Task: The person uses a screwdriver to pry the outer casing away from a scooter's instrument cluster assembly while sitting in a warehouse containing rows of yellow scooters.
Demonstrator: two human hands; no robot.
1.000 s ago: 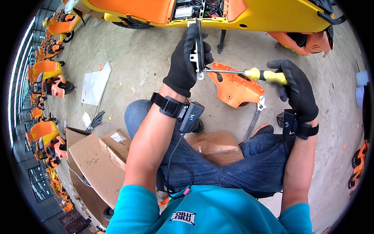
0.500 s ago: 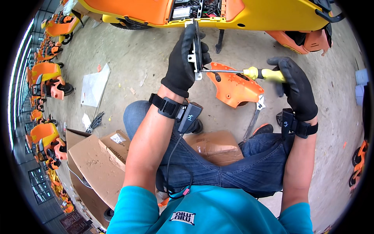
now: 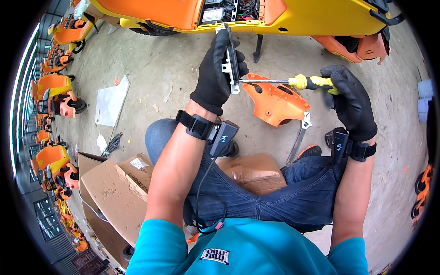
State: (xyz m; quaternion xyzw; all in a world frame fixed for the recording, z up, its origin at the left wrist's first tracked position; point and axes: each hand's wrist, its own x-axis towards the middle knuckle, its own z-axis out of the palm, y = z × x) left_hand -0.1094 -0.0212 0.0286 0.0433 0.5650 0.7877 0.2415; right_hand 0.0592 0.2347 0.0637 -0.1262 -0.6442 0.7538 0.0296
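My left hand [image 3: 211, 75], in a black glove, is wrapped round a narrow black part with metal bracket tabs [image 3: 233, 66], held upright below the scooter's side. In my gloved right hand [image 3: 354, 105] is the yellow and black handle of a screwdriver [image 3: 299, 82]. Its long shaft points left, with the tip at the lower end of the black part; whether it sits in a screw is too small to tell. Beneath the shaft, an orange plastic cover [image 3: 275, 105] lies on the floor. An adjustable wrench [image 3: 300, 137] lies beside that cover, near my right leg.
A yellow and orange scooter [image 3: 311, 18] stands ahead, its compartment of wires exposed. Cardboard boxes [image 3: 114, 197] are at my left, and a brown carton [image 3: 252, 172] lies between my legs. A white sheet [image 3: 112, 103] is on the floor. More scooters [image 3: 55, 94] line the left side.
My right hand has shifted slightly right and its fingers have changed position on the screwdriver handle. The screwdriver's handle has turned. My left hand and the black part have barely moved.
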